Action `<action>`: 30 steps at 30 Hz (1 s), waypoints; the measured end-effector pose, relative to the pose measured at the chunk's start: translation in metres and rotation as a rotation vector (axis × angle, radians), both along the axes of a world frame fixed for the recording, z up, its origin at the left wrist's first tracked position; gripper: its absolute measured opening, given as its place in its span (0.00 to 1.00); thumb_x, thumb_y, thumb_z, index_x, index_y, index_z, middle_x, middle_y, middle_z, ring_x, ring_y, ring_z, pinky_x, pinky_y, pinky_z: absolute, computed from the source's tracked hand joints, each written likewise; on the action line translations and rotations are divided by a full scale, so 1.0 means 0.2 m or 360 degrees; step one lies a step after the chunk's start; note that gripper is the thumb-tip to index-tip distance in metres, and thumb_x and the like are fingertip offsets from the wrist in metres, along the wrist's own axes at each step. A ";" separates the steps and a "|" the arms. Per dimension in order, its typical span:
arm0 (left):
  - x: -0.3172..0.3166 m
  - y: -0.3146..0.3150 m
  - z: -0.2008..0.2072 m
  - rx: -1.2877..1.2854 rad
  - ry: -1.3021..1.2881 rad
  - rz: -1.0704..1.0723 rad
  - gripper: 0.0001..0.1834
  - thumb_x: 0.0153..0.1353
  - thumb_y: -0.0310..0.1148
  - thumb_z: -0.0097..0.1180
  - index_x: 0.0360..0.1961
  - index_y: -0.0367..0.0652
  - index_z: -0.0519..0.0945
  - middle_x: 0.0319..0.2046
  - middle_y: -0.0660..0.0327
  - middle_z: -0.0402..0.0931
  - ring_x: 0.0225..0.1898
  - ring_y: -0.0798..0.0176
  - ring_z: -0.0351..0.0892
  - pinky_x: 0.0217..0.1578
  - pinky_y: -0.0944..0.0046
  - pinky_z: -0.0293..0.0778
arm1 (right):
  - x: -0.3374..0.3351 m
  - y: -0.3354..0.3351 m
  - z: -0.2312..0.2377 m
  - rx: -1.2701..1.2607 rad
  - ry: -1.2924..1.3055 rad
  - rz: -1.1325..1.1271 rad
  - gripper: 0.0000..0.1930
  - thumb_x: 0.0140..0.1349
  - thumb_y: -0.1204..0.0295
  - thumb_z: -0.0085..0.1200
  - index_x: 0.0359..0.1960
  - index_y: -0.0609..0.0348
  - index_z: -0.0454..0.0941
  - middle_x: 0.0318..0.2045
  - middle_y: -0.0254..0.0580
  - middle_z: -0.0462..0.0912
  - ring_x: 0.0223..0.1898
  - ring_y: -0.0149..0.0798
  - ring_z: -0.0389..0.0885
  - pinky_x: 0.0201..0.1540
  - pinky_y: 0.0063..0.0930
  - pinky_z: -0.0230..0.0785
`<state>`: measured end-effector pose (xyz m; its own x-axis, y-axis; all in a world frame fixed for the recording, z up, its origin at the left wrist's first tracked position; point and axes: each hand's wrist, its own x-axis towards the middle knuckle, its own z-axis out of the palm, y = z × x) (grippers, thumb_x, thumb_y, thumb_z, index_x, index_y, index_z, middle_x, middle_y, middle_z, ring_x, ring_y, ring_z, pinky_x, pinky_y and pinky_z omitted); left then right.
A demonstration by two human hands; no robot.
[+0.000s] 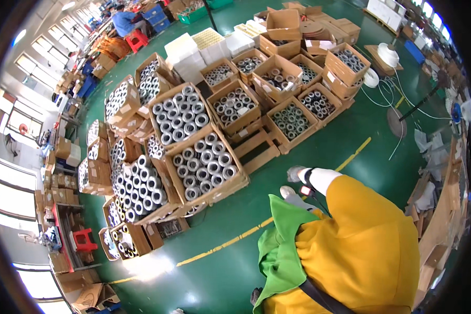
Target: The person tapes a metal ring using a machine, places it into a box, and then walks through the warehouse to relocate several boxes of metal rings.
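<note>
Right now, the front carton is packed with upright grey rings, and a carton of smaller rings sits farther along the stacks. Near that second one, my right hand hangs over the floor; I can't tell its opening or grip, nor my left's, barely showing past the green cloth.

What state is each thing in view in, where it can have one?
Hand beyond the white sleeve: outstretched; grip unclear.
Carton just beyond it: open-topped, filled with rings.
Front middle carton: open-topped, filled with grey rings, holes upward.
Wooden pallet: partly covered, slats showing.
Red stool at left: upright, unoccupied.
</note>
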<state>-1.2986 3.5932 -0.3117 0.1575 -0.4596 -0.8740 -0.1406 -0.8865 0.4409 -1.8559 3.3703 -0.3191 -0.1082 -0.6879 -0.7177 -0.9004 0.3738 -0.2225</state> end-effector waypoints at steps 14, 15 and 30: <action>0.80 0.92 -0.05 -0.0223 -0.0650 -0.0563 0.11 0.55 0.35 0.51 0.35 0.40 0.76 0.30 0.58 0.77 0.27 0.63 0.76 0.25 0.67 0.70 | 0.96 -0.17 0.25 -0.0239 -0.0261 0.0461 0.18 0.52 0.58 0.45 0.37 0.56 0.77 0.38 0.48 0.77 0.41 0.49 0.75 0.44 0.38 0.66; 0.81 0.96 -0.07 -0.0235 -0.0642 -0.0460 0.11 0.55 0.35 0.51 0.35 0.40 0.76 0.30 0.58 0.77 0.27 0.63 0.76 0.25 0.67 0.70 | 0.94 -0.14 0.21 -0.0256 -0.0194 0.0573 0.17 0.53 0.58 0.45 0.36 0.56 0.77 0.36 0.49 0.78 0.39 0.49 0.76 0.43 0.38 0.66; 0.95 0.72 -0.07 -0.0166 -0.0812 -0.0502 0.12 0.53 0.36 0.52 0.36 0.40 0.74 0.32 0.56 0.76 0.33 0.57 0.76 0.32 0.61 0.72 | 2.12 -0.99 -0.11 0.0087 -0.0075 0.1538 0.14 0.49 0.63 0.46 0.27 0.59 0.79 0.29 0.49 0.79 0.32 0.46 0.79 0.36 0.39 0.69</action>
<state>-1.1085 3.7372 -0.3266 0.3870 -0.6314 -0.6720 -0.6057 -0.7236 0.3310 -1.4326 3.1716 -0.3419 0.5165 -0.4303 -0.7403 -0.8150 -0.5123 -0.2708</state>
